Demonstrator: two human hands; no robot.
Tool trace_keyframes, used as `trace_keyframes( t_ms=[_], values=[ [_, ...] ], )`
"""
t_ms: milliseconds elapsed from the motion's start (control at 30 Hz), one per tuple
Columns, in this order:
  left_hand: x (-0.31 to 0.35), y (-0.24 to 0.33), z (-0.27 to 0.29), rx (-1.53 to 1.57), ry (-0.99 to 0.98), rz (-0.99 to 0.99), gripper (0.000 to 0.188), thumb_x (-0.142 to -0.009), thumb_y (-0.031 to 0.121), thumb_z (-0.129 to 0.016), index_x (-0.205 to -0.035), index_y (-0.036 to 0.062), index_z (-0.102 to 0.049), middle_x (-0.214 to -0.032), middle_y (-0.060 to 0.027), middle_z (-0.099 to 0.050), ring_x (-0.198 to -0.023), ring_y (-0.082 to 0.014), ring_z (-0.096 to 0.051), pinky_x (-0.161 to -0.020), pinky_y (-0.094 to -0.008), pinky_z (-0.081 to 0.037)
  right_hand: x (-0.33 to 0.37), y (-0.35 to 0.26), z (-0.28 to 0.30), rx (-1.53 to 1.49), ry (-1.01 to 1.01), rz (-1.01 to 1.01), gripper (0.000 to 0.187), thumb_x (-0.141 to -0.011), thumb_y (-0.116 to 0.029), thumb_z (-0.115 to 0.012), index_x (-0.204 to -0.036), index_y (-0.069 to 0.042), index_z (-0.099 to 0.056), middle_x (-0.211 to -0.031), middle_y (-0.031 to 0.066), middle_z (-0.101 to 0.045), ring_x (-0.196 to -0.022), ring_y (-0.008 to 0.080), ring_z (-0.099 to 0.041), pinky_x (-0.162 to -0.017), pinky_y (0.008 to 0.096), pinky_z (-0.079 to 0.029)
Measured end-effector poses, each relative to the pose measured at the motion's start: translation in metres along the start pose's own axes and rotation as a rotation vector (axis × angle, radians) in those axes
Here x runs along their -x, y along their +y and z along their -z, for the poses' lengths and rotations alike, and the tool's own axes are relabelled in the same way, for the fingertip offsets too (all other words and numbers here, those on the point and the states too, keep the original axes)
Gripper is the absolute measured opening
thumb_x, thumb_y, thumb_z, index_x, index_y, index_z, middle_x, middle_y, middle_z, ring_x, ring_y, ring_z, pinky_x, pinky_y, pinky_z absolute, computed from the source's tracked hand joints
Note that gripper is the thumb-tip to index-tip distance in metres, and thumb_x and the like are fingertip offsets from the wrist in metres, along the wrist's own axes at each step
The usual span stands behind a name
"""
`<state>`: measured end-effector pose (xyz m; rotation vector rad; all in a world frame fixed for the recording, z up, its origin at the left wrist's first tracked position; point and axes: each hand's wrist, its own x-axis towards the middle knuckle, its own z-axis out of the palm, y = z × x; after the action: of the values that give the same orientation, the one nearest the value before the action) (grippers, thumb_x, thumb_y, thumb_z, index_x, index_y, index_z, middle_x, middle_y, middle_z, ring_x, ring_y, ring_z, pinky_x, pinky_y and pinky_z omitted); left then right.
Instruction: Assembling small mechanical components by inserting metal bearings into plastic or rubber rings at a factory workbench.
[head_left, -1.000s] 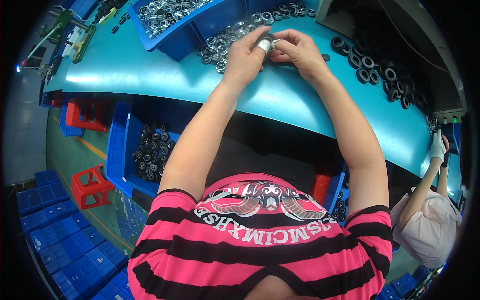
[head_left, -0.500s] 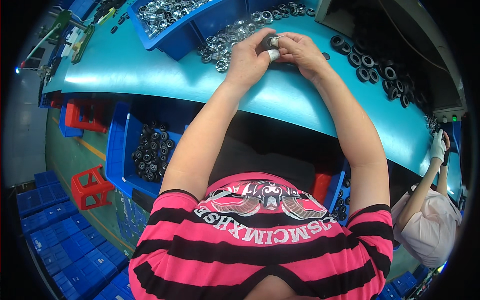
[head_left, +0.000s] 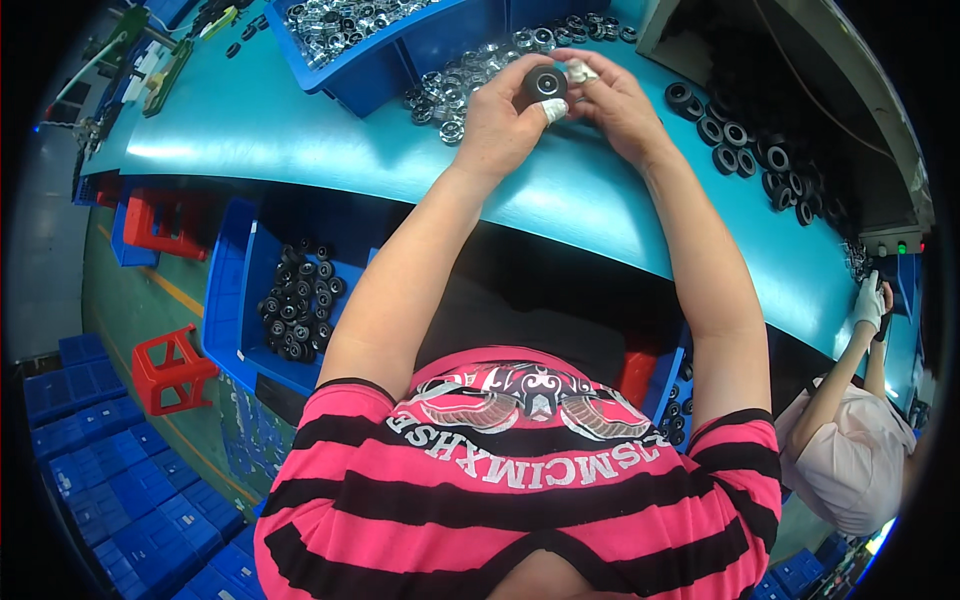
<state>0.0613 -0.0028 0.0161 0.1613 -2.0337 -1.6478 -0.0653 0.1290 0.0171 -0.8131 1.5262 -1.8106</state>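
Observation:
A small black wheel [head_left: 545, 86] with a silver hub faces up between my hands, above the blue-green tabletop. My left hand [head_left: 497, 125] is closed on its left side, the taped thumb pressing along its lower edge. My right hand [head_left: 615, 108] has its fingers curled around the wheel's right side; a bent finger with white tape shows beside it, and some fingertips are hidden. Just beyond and left of my hands lies a heap of clear and silver wheel hubs [head_left: 452, 130].
A blue bin [head_left: 375, 62] of shiny hubs stands at the far left. Black tyre rings [head_left: 735, 133] lie to the right. Below the table edge, a blue crate [head_left: 232, 290] holds finished-looking black wheels. Red stools [head_left: 172, 370] stand at left. Another person [head_left: 850, 445] works at far right.
The wheel has turned so its hub faces up. My right hand's taped finger has lifted from the wheel's face and moved to the right. The left hand keeps its hold.

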Motion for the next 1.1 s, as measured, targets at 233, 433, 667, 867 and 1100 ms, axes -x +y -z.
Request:
trace_keyframes(
  t_ms=[233,433,667,867,1100],
  values=[
    [0.007,0.006,-0.003,0.040,0.068,-0.011,0.043,-0.081,0.013,-0.082,-0.116,0.0031,-0.059,-0.101,-0.0035,-0.069,-0.091,-0.0106,-0.065,-0.080,-0.0263,-0.054,0.001,-0.015,0.045,0.769,0.467,0.176,0.022,-0.092,-0.027,-0.069,-0.108,-0.015,-0.076,-0.098,0.0013,-0.073,-0.085,0.0124,-0.064,-0.076,0.0290,-0.053],
    [0.040,0.021,0.050,-0.267,0.272,-0.191,0.047,-0.075,0.019,-0.086,-0.108,0.0027,-0.057,-0.094,-0.0049,-0.065,-0.086,-0.0144,-0.063,-0.077,-0.0285,-0.052,0.018,-0.026,0.112,1.686,0.601,0.196,0.034,-0.084,-0.035,-0.072,-0.115,-0.020,-0.076,-0.111,0.0060,-0.073,-0.115,0.0300,-0.059,-0.098,0.0477,-0.043],
    [0.195,0.022,0.255,-1.245,0.289,0.270,0.063,-0.073,0.021,-0.086,-0.126,0.0030,-0.057,-0.109,-0.0144,-0.060,-0.098,-0.0286,-0.060,-0.088,-0.0393,-0.050,0.014,-0.036,0.107,1.706,0.351,-0.291,0.038,-0.084,-0.034,-0.076,-0.121,-0.023,-0.074,-0.111,0.0072,-0.074,-0.114,0.0263,-0.060,-0.097,0.0477,-0.041],
    [0.156,0.045,0.193,-0.721,0.380,0.235,0.049,-0.081,0.008,-0.078,-0.127,0.0036,-0.063,-0.102,-0.0113,-0.064,-0.092,-0.0195,-0.063,-0.080,-0.0318,-0.053,0.002,-0.022,0.073,1.004,0.405,0.150,0.035,-0.089,-0.024,-0.073,-0.123,-0.017,-0.073,-0.109,0.0059,-0.074,-0.097,0.0214,-0.067,-0.085,0.0368,-0.053],
    [0.036,0.037,0.029,-0.437,0.047,-0.208,0.052,-0.076,0.008,-0.079,-0.127,0.0099,-0.066,-0.103,-0.0065,-0.062,-0.092,-0.0189,-0.063,-0.079,-0.0318,-0.054,0.002,-0.013,0.003,0.178,-0.105,0.053,0.068,-0.084,-0.010,-0.077,-0.145,-0.001,-0.049,-0.098,0.0044,-0.066,-0.085,0.0130,-0.065,-0.080,0.0275,-0.055]
  ],
)
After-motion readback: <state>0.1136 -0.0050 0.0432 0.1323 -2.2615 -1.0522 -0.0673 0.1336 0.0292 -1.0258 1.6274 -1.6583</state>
